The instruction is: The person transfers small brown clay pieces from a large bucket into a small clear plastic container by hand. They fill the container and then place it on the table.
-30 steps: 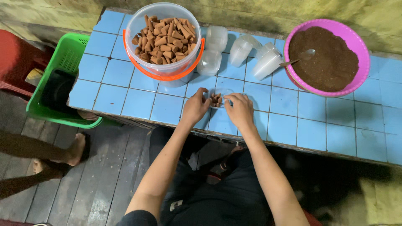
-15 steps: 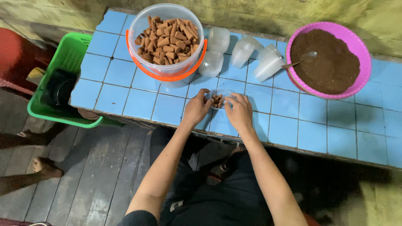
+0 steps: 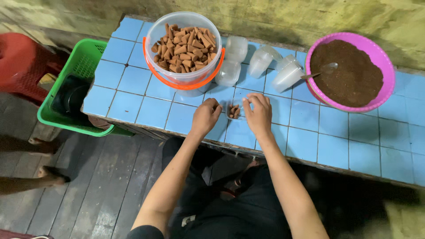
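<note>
1. Blue-tiled counter (image 3: 146,110) against a stained yellowish wall (image 3: 274,17), dark wooden plank floor (image 3: 88,194) below.
2. Far left: red plastic stool (image 3: 20,62) on the floor, bare feet (image 3: 48,175) of another person near it.
3. Green plastic basket (image 3: 84,55) set against the counter's left edge, something dark inside.
4. Clear bucket (image 3: 183,51) with an orange handle, at the back of the counter, heaped with brown cone-shaped pieces (image 3: 183,48).
5. Left hand (image 3: 206,117) on the tiles near the front edge, fingers curled towards a small clear container (image 3: 233,110); grip on it cannot be told.
6. Small clear container between both hands, resting on the counter, a few brown cones inside.
7. Right hand (image 3: 258,115) just beside the container's right side, fingers bent around its rim; whether closed on it or merely touching cannot be told.
8. Empty clear plastic cups (image 3: 261,62) lying on their sides behind the hands, between bucket and basin.
9. Far right: pink basin (image 3: 385,57) filled with dark brown powder (image 3: 349,75), a metal spoon (image 3: 321,71) lying in it.
</note>
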